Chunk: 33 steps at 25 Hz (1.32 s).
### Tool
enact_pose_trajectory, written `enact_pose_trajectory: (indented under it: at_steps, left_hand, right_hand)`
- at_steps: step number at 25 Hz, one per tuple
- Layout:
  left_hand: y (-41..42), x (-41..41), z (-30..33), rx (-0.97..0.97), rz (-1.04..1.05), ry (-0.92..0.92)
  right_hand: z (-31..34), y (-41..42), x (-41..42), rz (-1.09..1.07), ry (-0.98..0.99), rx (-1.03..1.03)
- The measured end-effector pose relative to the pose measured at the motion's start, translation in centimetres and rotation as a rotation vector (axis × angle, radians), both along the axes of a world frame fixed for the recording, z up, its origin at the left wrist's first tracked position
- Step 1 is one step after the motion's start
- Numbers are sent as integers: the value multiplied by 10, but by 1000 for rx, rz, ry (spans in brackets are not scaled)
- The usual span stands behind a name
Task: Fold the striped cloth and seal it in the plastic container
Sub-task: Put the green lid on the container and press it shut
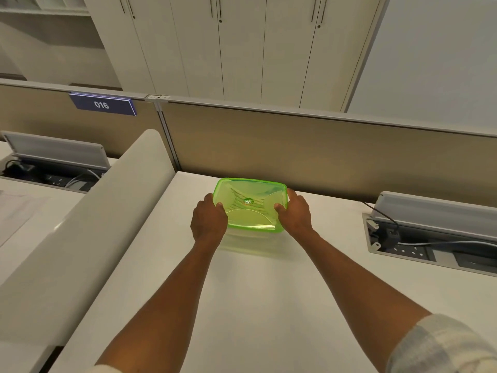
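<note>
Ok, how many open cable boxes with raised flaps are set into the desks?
2. One cable box is on the right of this desk, beside the right hand. The other is on the neighbouring desk, far left, beyond the white divider. More may lie out of frame.

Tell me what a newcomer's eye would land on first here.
The bright green lid on the clear plastic container, far on the white desk against the partition. The left hand and right hand grip its two sides, thumbs on top. Next, the blue "016" sign, upper left.
</note>
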<state>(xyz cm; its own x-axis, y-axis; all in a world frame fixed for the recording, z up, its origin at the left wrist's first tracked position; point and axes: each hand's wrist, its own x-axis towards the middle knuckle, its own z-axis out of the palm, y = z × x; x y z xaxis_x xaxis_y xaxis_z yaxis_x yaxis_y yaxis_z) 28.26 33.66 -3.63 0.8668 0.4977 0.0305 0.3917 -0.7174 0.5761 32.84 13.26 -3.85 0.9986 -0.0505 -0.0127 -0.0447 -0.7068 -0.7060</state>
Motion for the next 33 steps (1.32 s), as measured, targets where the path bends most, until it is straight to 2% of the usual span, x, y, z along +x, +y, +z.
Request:
enact_pose_trajectory:
  at_steps: [14, 22, 28, 33]
  left_hand:
    - [-8, 19, -17, 76, -19, 46]
    - [-5, 31, -24, 51, -43, 92]
    - [-4, 29, -27, 35, -25, 77]
    - [3, 28, -32, 98, -65, 91]
  right_hand:
    - [-12, -2, 10, -26, 25, -63]
    - [-22, -4, 18, -8, 56, -61]
    - [-27, -4, 23, 24, 84, -111]
    - [-32, -1, 22, -4, 67, -172]
